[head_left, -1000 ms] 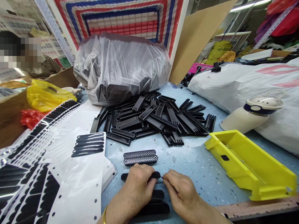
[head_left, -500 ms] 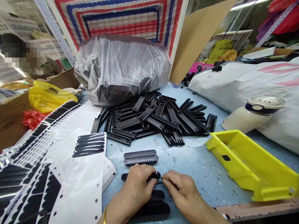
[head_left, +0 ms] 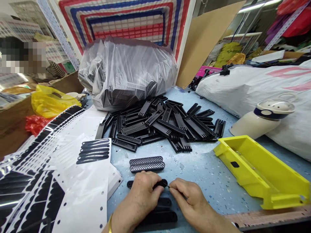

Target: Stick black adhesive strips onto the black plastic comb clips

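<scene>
A slim black plastic bar (head_left: 130, 184) with rounded ends lies crosswise on the table, and my left hand (head_left: 142, 195) is closed over its middle. At the bar's right end, my right hand (head_left: 189, 197) pinches a thin dark pointed thing (head_left: 167, 185) whose tip touches the bar; its kind is too small to make out. Just beyond my hands, two black bars with a crosshatched face (head_left: 147, 164) lie side by side. More black bars (head_left: 160, 218) lie nearer to me, partly hidden under my left wrist.
A heap of black plastic bars (head_left: 167, 126) spreads before a filled clear plastic bag (head_left: 128, 71). Sheets of black stickers (head_left: 93, 150) cover the left side. At right stand a yellow bin (head_left: 243, 168) and a white bottle (head_left: 255, 121). A person sits at far left.
The view has shifted very slightly. Both hands keep the same hold at the bar, with hardly any visible movement.
</scene>
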A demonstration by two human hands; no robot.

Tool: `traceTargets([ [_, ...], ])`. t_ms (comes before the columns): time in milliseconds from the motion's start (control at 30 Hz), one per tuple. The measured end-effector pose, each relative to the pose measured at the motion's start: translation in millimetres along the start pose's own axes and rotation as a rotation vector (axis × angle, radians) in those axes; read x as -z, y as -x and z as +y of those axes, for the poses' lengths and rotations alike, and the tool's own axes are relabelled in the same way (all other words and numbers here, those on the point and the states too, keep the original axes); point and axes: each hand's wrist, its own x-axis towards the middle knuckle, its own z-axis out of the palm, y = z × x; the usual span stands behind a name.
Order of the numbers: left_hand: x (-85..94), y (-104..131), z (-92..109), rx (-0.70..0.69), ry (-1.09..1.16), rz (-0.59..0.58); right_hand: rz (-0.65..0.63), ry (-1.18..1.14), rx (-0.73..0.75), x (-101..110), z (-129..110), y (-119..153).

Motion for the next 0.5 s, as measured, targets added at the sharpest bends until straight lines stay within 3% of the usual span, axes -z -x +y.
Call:
traceTargets([
  [100,-1.5,2,-2,-0.012,0.023,0.016,0.02,0.044,0.028,11,17,5],
  [233,-3.1,2,-4,0.003,0.035,0.024,0.14,0.255,0.044,26,60,7],
  [333,-2.0,0,-2,0.024,0.031,0.008,0.129,0.387,0.0,37,80,5],
  [400,-0.5,0,-1,0.03,0.034,-0.001,0.124,0.396,-0.006,43,77,1],
  [500,1.5,0,1,0.028,0.034,-0.01,0.119,0.287,0.002,44,52,-6],
])
